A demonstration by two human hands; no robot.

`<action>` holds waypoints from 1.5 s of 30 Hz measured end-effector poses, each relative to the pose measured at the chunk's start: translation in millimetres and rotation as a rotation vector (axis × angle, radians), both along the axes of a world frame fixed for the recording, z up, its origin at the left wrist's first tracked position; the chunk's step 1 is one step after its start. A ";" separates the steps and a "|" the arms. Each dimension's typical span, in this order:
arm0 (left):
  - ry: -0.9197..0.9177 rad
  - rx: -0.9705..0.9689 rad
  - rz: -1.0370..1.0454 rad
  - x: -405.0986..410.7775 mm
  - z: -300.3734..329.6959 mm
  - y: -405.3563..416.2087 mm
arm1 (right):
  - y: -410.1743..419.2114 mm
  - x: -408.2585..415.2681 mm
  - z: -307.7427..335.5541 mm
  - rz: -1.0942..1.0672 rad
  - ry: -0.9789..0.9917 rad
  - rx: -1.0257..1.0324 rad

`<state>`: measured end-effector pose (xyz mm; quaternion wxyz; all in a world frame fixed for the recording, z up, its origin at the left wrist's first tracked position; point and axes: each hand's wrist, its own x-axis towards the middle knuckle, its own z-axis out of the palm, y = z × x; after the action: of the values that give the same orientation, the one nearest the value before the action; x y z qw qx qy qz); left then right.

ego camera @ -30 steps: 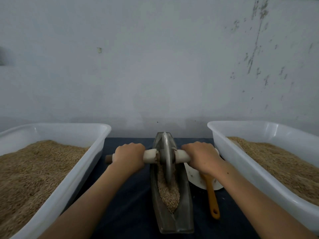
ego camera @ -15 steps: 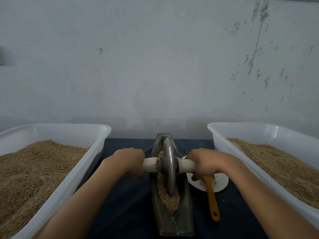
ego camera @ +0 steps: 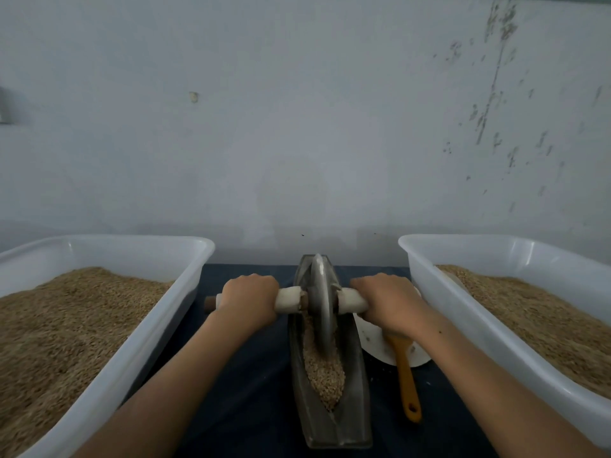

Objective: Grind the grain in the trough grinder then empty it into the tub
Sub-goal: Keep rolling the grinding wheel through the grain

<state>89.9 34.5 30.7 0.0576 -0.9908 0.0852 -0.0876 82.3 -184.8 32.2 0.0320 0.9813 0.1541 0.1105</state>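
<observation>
Both hands grip the axle either side of the wheel, left hand and right hand with fingers clenched round its white-wrapped ends, so I judge the weight bears evenly and the disc stays upright in its groove. The trough lies lengthwise between two tubs, within reach of both. Grain fills its near half, looking mostly whole. The left tub and right tub both hold heaped grain. A yellow-handled brush rests on a white plate beside the trough.
</observation>
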 end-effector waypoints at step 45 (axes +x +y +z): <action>0.028 0.029 0.022 -4.1 3.3 -1.3 | -2.5 -4.7 5.1 -0.005 0.108 -0.009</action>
<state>85.8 33.2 34.0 0.0716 -0.9919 0.0763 -0.0717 77.6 -187.3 37.4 0.0285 0.9861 0.1536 0.0567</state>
